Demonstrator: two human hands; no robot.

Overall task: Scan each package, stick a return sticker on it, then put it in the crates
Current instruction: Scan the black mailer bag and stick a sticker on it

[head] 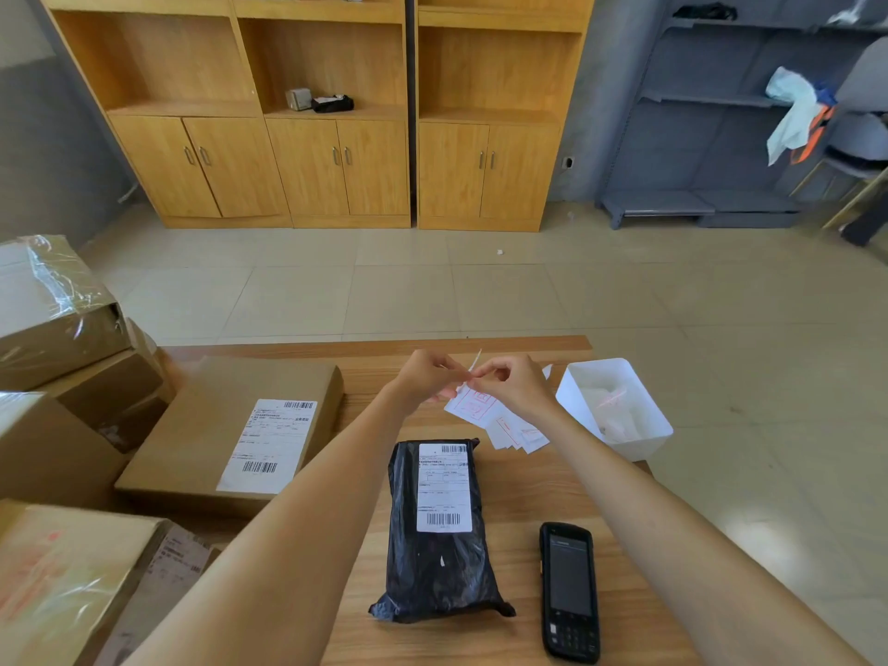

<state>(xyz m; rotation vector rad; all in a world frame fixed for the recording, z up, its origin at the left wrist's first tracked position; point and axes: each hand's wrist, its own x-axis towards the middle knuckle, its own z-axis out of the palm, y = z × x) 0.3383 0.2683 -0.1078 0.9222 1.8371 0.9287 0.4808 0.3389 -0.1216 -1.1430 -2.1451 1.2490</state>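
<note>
A black plastic package point(439, 564) with a white shipping label lies in the middle of the wooden table point(514, 492). Above its far end, my left hand point(427, 377) and my right hand point(516, 384) both pinch a white return sticker point(473, 401) with red print, held in the air between them; a thin white strip sticks up from the pinch. More return stickers point(516, 435) lie fanned on the table under my right hand. A black handheld scanner point(569, 591) lies face up to the right of the package.
A white plastic tub point(620, 411) holding crumpled paper stands at the table's far right corner. A flat cardboard box point(240, 430) with a label lies left of the package, with several larger cardboard boxes point(53, 310) stacked at the left. Wooden cabinets and grey shelving stand beyond the tiled floor.
</note>
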